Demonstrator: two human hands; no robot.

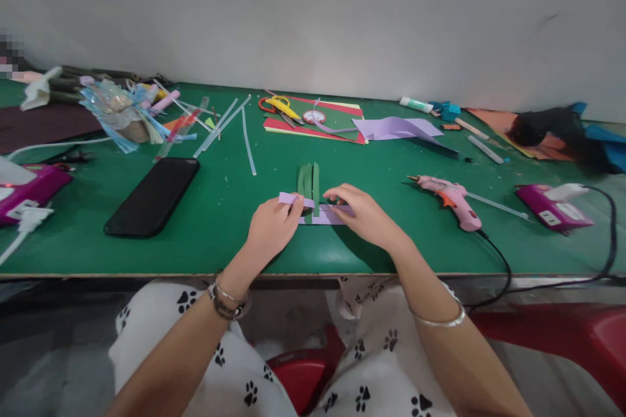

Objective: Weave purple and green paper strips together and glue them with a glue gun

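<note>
My left hand (pixel 274 227) pinches a short lilac paper strip (pixel 289 198) between thumb and fingers. That strip lies across green paper strips (pixel 308 177), which stand side by side, pointing away from me. Below them a lilac paper band (pixel 323 217) rests flat on the table, and one green strip overlaps it. My right hand (pixel 364 214) is over the band's right end, its thumb touching or almost touching the paper. A gap shows between its thumb and curled forefinger. The palm side of both hands is hidden.
On the green table (pixel 235 247), a black phone (pixel 154 199) lies left and a pink glue gun (pixel 450 199) right. Purple power sockets (pixel 552 208) with cables stand at both sides. Behind are scissors (pixel 281 107), tape (pixel 313 117), coloured paper (pixel 398 128) and glue sticks (pixel 248 143).
</note>
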